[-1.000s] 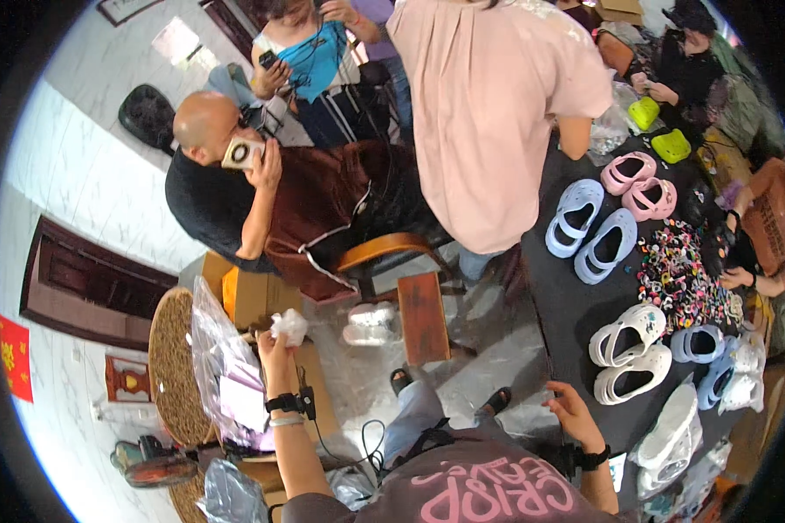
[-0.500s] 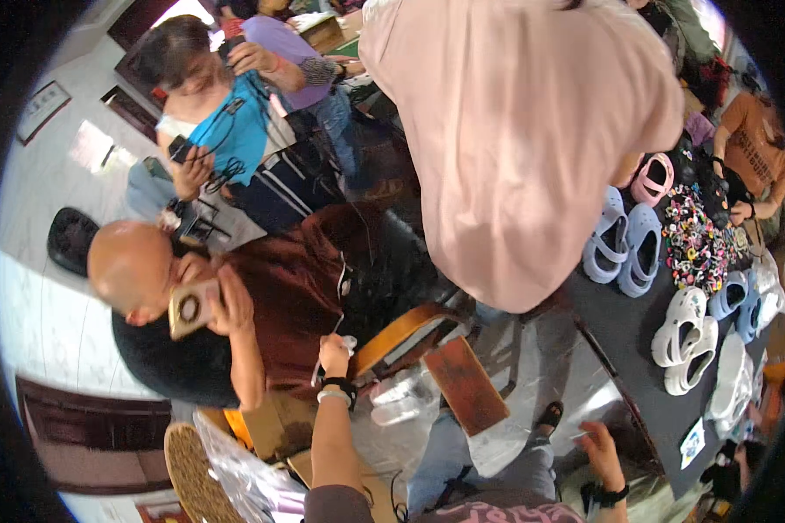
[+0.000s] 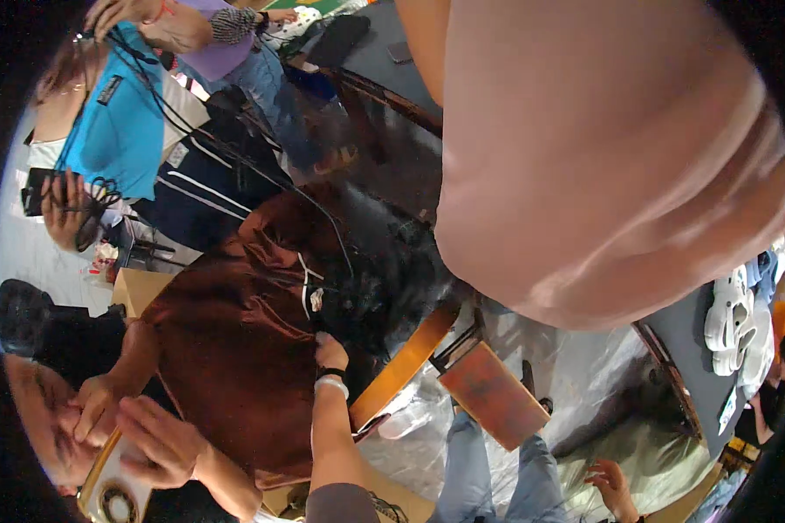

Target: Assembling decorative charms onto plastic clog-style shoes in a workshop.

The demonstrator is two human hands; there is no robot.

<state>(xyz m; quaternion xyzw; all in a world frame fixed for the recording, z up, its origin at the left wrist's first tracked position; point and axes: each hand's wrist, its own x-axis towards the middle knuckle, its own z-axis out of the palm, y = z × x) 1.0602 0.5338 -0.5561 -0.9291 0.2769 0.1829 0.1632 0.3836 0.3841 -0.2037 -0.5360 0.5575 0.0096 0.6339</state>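
Note:
My left hand (image 3: 331, 351) reaches forward, fingers curled closed, against the side of the seated person's shiny brown garment (image 3: 235, 349). Whatever those fingers hold, if anything, is hidden. Right beside it curves a yellow-brown wooden armrest (image 3: 407, 364). My right hand (image 3: 608, 479) hangs low on the right with loosely bent fingers apart, holding nothing, over a pale greenish cloth or bag (image 3: 645, 458). A stool with a worn reddish-brown wooden seat (image 3: 495, 395) stands between my hands, just ahead of my legs.
A person in a pale pink garment (image 3: 584, 174) stands close ahead. The seated person on the left holds a phone (image 3: 118, 479). Behind, someone in a blue top (image 3: 126, 122) holds a black cable (image 3: 227, 152). White clogs (image 3: 731, 322) lie on a dark table (image 3: 685, 340) at the right.
My view has shifted, bringing the pink garment closer and hiding most of the shoes. My left hand stays by the armrest. My right hand sits lower in view.

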